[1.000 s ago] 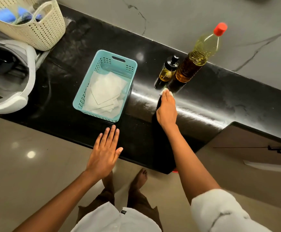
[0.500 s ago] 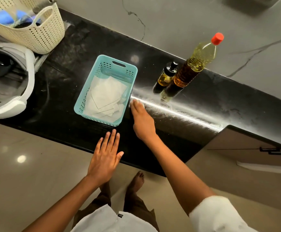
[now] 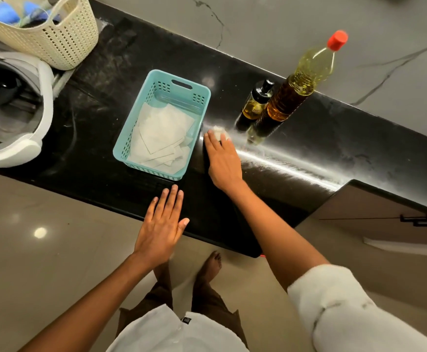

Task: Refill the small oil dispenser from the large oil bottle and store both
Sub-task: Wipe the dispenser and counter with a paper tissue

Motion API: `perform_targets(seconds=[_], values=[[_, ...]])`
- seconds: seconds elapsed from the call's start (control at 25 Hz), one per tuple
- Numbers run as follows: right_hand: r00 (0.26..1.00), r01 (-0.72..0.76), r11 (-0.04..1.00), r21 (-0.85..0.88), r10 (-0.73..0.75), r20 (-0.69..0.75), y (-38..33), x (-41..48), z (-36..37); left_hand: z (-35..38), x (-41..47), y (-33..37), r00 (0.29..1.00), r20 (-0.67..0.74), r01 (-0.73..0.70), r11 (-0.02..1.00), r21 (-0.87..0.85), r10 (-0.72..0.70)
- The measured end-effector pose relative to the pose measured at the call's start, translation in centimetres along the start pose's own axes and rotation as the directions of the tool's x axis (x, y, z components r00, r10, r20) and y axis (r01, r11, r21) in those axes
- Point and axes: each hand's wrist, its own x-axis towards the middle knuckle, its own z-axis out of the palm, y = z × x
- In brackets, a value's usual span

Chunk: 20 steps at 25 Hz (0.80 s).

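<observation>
Black bench [image 3: 334,128], small oil dispenser [image 3: 256,102] beside large oil bottle [image 3: 298,82]: right hand [image 3: 223,161] is pressing a tissue [image 3: 218,130] flat-fingered at their 8 o'clock, apparently wiping; left hand [image 3: 161,224] is resting flat, empty; storing needs gripping both.

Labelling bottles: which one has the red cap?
The large oil bottle, taller, standing right of the small oil dispenser, whose top is black.

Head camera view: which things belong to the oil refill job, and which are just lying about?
Job: large oil bottle, small oil dispenser, white tissue under the right hand, probably for wiping the counter.
Lying about: teal basket holding paper sheets, cream basket, white appliance at far left.
</observation>
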Motion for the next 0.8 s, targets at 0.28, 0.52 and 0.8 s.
perform_targets(seconds=[0.28, 0.52, 0.8], values=[[0.994, 0.092, 0.977, 0.191, -0.079, -0.077, 2.4, -10.8, 0.0, -0.1, 0.0, 0.0, 1.0, -0.006, 0.005, 1.0, -0.02, -0.005], [0.951, -0.066, 0.974, 0.218, 0.127, -0.28, 7.3, -6.1, 1.1, 0.1, 0.0, -0.1, 1.0, -0.003, 0.003, 0.998, -0.056, -0.003], [0.896, -0.392, 0.904, 0.171, 0.418, -0.152, 16.2, -4.9, -0.2, -0.4, 0.0, 0.1, 1.0, 0.014, 0.021, 0.998, -0.064, -0.02]])
